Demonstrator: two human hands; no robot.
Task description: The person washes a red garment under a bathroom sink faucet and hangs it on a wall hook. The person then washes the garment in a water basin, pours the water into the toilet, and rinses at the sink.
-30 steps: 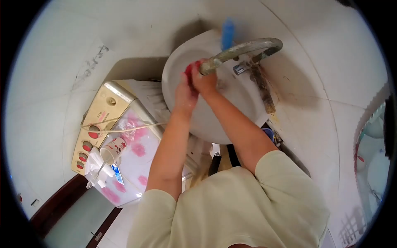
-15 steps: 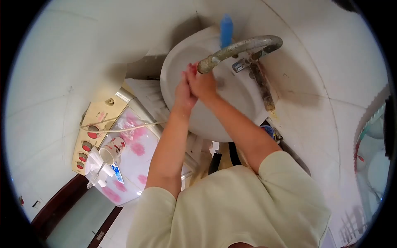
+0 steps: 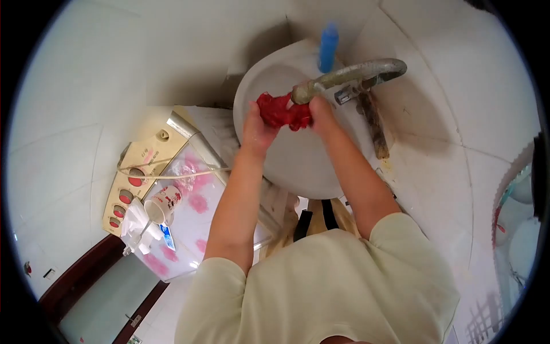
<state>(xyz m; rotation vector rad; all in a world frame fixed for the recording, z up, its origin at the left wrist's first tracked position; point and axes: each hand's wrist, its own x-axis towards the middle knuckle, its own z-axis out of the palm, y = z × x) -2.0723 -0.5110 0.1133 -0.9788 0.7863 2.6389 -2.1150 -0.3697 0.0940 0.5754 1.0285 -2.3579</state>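
A crumpled red cloth (image 3: 282, 111) is spread between my two hands above the white sink basin (image 3: 303, 172). My left hand (image 3: 259, 129) grips its left end, with the thumb along the near side. On the other end, my right hand (image 3: 322, 114) is closed round the cloth close to the tap. The mouth of the curved, stained metal tap (image 3: 349, 73) hangs right over the cloth and hides a little of it. A small pale streak shows under the spout; I cannot tell for certain that it is running water.
At the sink's back rim stands a blue bottle (image 3: 327, 48). To the left is a washing machine (image 3: 192, 229) with red knobs, carrying a patterned cup (image 3: 163, 205), white tissues (image 3: 137, 225) and a blue-and-white tube (image 3: 168, 237). A pale cord (image 3: 195, 174) crosses its top.
My hands were pressed together with only a bit of red showing. Now they are apart, my right hand further right, and the red cloth is opened out between them. The view has shifted slightly.
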